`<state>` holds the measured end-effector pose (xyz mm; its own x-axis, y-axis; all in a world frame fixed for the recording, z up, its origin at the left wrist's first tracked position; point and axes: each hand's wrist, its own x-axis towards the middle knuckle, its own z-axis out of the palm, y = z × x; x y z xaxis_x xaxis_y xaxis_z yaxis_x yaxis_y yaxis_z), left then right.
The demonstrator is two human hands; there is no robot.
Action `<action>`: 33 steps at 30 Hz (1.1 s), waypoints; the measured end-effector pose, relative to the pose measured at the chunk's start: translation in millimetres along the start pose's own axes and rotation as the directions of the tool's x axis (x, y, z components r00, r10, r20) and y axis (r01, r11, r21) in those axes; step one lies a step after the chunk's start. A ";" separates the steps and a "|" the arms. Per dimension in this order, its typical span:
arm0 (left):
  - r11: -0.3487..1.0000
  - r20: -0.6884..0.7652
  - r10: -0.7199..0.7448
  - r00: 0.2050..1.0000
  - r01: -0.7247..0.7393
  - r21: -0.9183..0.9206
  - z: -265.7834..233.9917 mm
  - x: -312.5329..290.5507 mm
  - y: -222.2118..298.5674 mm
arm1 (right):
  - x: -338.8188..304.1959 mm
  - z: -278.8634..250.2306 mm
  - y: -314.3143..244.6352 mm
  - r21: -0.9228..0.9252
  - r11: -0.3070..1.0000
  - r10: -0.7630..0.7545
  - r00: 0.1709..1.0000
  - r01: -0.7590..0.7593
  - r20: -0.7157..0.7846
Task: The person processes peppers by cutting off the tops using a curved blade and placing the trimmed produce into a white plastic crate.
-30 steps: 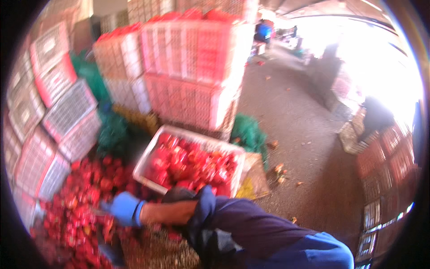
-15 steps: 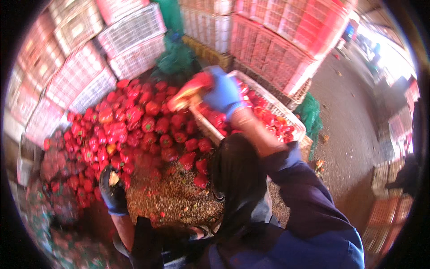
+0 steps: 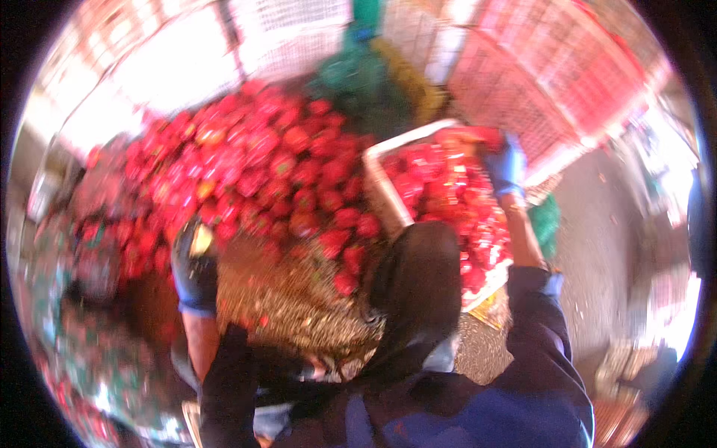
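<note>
Red bell peppers [image 3: 250, 160] lie in a large heap in front of me, glossy, some with green stems. To its right stands a pale crate [image 3: 386, 187] filled with red peppers [image 3: 429, 175]. My right hand [image 3: 508, 168], in a blue glove, is at the crate's far right corner, its fingers blurred around a red pepper [image 3: 482, 137]. My left hand [image 3: 194, 272], in a dark glove with a blue cuff, is at the heap's near edge. Its fingers are closed on a small pale-yellow piece [image 3: 202, 240], too blurred to name.
Stacked red plastic crates [image 3: 534, 89] rise behind the filled crate, and pale crates [image 3: 291, 45] behind the heap. Green netting [image 3: 351, 82] hangs between the stacks. Net sacks [image 3: 97, 336] of peppers lie at the left. My dark-clad knee [image 3: 418, 276] is beside the crate.
My right hand has gone from over the crate's left edge to its far right corner with the pepper. The view has turned left. My left hand still has the pale-yellow piece.
</note>
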<state>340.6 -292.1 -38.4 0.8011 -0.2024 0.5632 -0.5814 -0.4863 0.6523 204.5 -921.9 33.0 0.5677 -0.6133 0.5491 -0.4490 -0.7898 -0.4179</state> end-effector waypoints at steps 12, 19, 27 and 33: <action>0.365 -0.145 -0.851 0.504 0.767 0.528 -294.3 -243.0 90.9 | -61.6 126.3 149.1 0.055 0.987 -0.164 0.930 0.154 0.328; 0.558 -0.307 -0.662 0.684 0.723 0.406 -234.4 -146.5 89.0 | -60.6 122.5 154.7 0.074 0.997 0.001 0.931 -0.030 0.364; 0.965 0.676 -0.215 0.705 0.046 0.258 118.9 25.5 6.4 | -68.9 113.1 111.3 0.161 0.983 0.031 0.943 -0.089 0.331; 0.915 0.878 -0.393 0.273 0.020 0.403 339.9 -42.3 -59.2 | -76.0 121.7 125.1 0.294 0.937 0.078 0.934 -0.187 0.348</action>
<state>389.3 -543.7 -273.3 0.5716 -0.6106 -0.5482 -0.4587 -0.7917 0.4035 189.1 -975.3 -149.1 0.7355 -0.6377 0.2289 -0.3242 -0.6280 -0.7075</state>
